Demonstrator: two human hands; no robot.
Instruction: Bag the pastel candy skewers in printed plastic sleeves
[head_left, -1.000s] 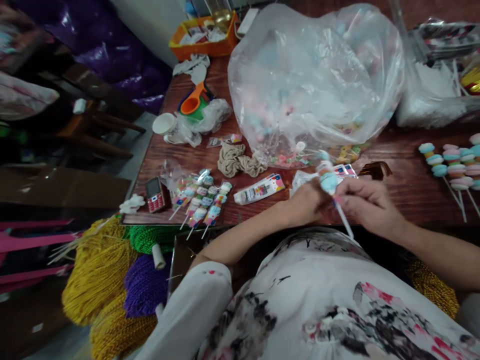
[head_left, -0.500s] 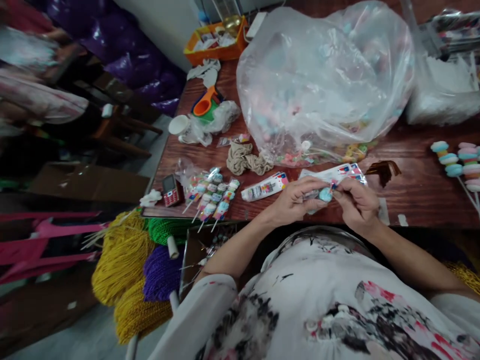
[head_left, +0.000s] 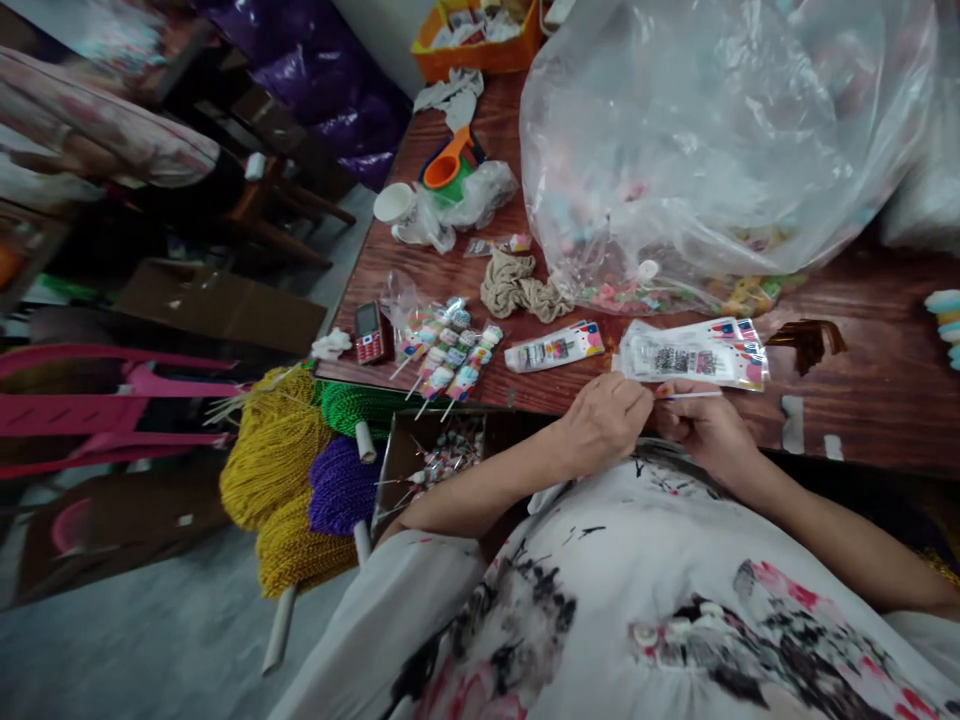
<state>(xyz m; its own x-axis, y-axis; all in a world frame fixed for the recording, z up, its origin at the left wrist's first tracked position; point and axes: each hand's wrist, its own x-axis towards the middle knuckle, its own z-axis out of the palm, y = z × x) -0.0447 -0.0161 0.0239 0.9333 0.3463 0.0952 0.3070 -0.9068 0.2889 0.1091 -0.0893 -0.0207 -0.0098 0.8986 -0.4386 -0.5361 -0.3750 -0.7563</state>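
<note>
Close to the table's front edge my two hands meet over a marshmallow skewer, whose thin white stick (head_left: 694,394) points right. My left hand (head_left: 607,425) is closed round the candy end, which its fingers hide. My right hand (head_left: 709,435) pinches at the stick's base, fingers bent. Just beyond them lies a stack of printed clear sleeves (head_left: 686,352). One more printed sleeve pile (head_left: 555,347) rests to the left. Several wrapped marshmallow skewers (head_left: 454,350) lie further left, their sticks over the table edge.
A large clear bag of candies (head_left: 712,150) fills the table's back. Left of it are a beige cloth (head_left: 517,285), a white cup (head_left: 394,203), an orange basket (head_left: 480,52) and a phone (head_left: 370,333). Below the edge stands a box (head_left: 390,455) beside yellow cord bundles (head_left: 262,450).
A blue marshmallow in clear plastic showed between my hands; now my left hand covers it and the white stick shows. My hands came lower, toward my body. The view shifted right.
</note>
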